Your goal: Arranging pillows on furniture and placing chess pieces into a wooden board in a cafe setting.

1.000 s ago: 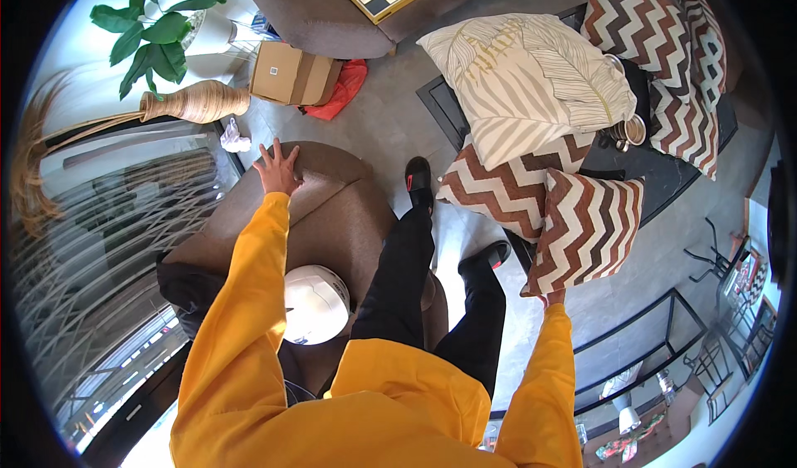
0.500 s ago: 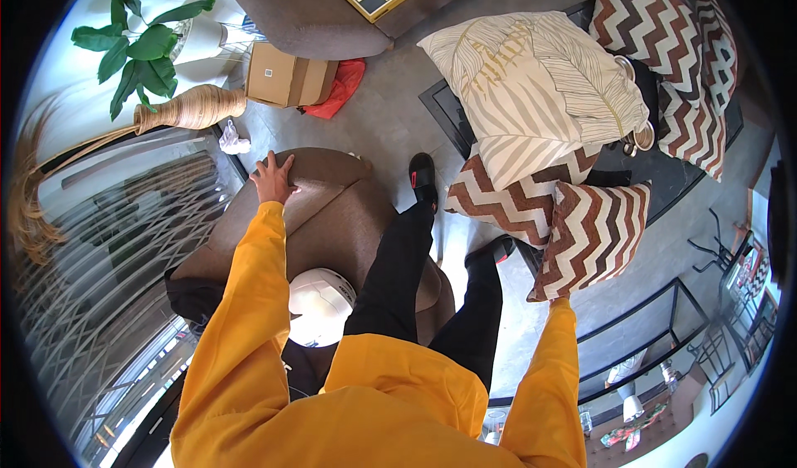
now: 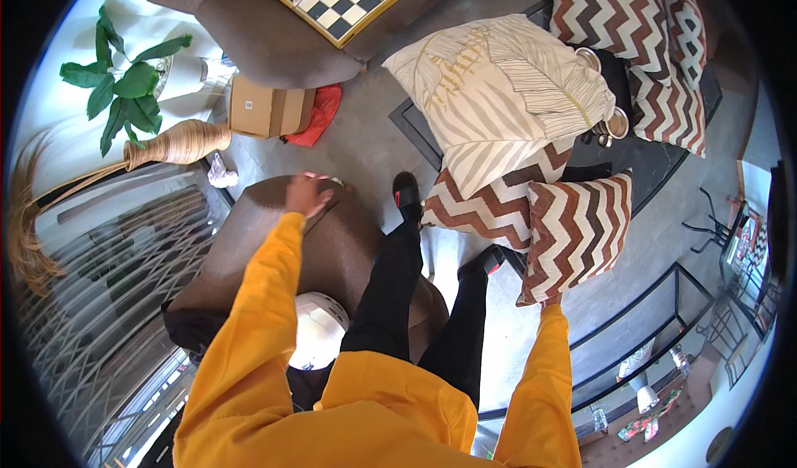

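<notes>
On the right, the right hand (image 3: pixel 551 300) is at the near edge of a zigzag cushion (image 3: pixel 577 231). Its fingers hide behind the cloth, so I can't tell how tightly they hold. The blurry left hand (image 3: pixel 307 194) has loosely open fingers with nothing in them, by the far end of a brown seat (image 3: pixel 340 260). Far left, a woven vase (image 3: pixel 187 143) holds dry stalks (image 3: pixel 33 240) and a white pot (image 3: pixel 187 74) holds a green plant (image 3: pixel 134 80). The inside of the cardboard box (image 3: pixel 253 107) is hidden.
</notes>
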The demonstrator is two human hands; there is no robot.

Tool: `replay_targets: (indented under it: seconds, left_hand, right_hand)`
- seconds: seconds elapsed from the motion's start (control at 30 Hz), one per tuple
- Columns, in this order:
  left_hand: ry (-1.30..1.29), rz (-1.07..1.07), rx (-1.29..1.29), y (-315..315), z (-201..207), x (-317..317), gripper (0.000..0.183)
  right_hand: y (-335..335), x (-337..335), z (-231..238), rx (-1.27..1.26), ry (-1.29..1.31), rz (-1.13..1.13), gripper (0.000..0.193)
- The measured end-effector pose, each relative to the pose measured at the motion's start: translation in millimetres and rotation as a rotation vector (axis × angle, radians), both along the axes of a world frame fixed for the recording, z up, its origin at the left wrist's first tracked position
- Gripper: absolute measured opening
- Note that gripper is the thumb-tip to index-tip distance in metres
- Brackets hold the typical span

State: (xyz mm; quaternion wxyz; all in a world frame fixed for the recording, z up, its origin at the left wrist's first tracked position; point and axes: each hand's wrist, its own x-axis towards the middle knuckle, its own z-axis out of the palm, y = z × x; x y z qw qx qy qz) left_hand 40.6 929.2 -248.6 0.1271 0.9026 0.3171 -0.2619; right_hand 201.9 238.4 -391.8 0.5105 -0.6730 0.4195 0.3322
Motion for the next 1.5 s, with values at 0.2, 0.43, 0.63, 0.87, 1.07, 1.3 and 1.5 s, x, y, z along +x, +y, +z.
replay_targets:
  seconds: [0.2, 0.43, 0.63, 0.87, 1.07, 1.3, 1.5]
  left_hand:
    - [-0.444, 1.166, -1.178, -119, -95, 139, 0.064]
    - [-0.686, 1.293, -1.453, -158, -139, 183, 0.063]
    - [-0.738, 1.290, -1.338, -161, -128, 180, 0.062]
    - [-0.626, 1.276, -1.370, -156, -134, 175, 0.068]
    - [-0.651, 1.309, -1.365, -159, -120, 178, 0.067]
    - [-0.664, 1.279, -1.354, -161, -108, 181, 0.059]
    - [-0.661, 1.306, -1.331, -161, -108, 183, 0.051]
  right_hand:
    - [44, 5, 40, 0.158, -0.096, -0.169, 0.067]
    - [70, 8, 47, 0.203, -0.186, -0.189, 0.056]
    - [73, -2, 43, 0.206, -0.235, -0.214, 0.054]
    - [75, -7, 42, 0.210, -0.295, -0.224, 0.053]
    - [73, -11, 43, 0.203, -0.334, -0.234, 0.051]
    - [69, -18, 47, 0.189, -0.379, -0.237, 0.050]
    - [66, -20, 43, 0.172, -0.408, -0.242, 0.047]
